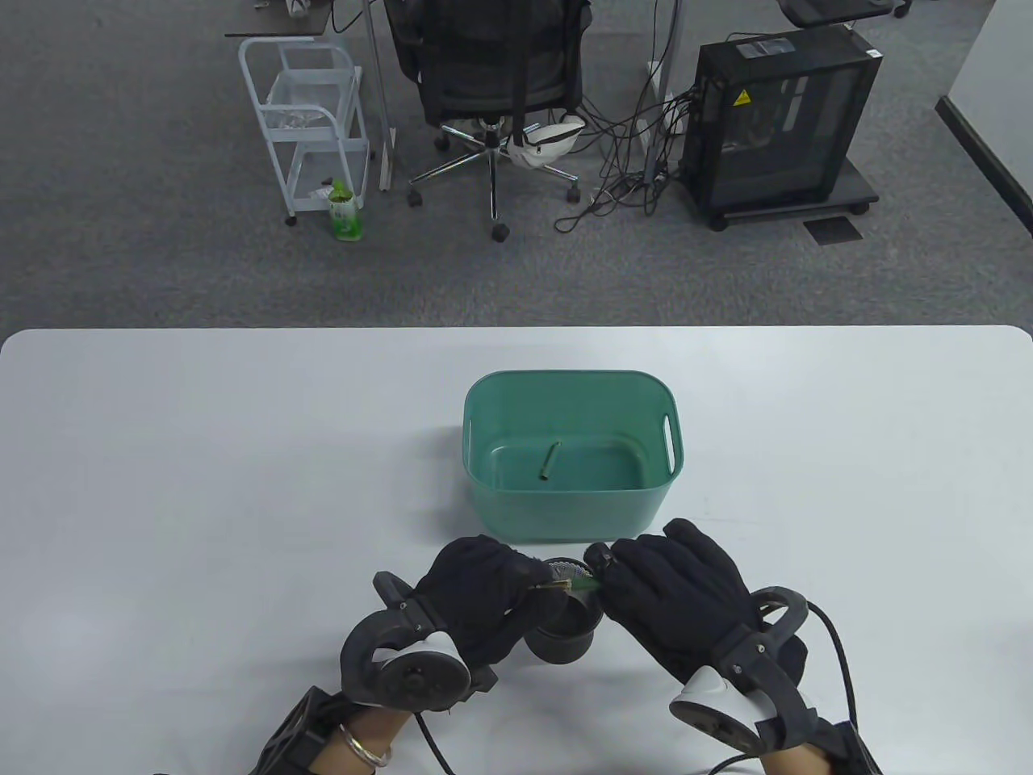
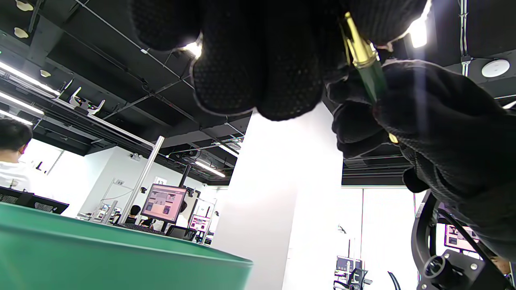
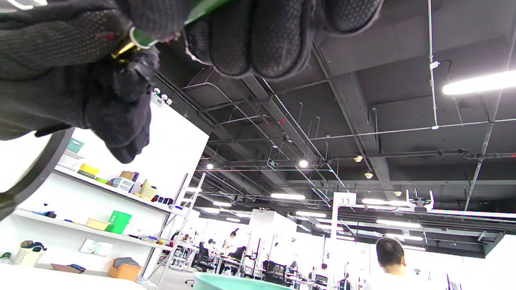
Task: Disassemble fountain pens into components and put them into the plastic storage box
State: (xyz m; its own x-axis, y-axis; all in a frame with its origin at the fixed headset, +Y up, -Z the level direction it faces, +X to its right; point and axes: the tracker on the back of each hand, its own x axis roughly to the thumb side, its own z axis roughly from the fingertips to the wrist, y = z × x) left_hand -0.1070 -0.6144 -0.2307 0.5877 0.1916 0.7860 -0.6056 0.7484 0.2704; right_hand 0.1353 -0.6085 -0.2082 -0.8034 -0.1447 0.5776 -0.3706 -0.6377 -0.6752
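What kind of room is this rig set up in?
Likely an open-plan lab or office workspace: grey carpet, an office chair and a PC tower beyond the white table; the wrist views show exposed ceiling ducts, numbered stations with monitors and shelving.

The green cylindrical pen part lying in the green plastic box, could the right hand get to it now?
Probably not yet: the box is open-topped, but the right hand fingers grip a green pen.

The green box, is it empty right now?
No, one pen part lies on the floor of the green box.
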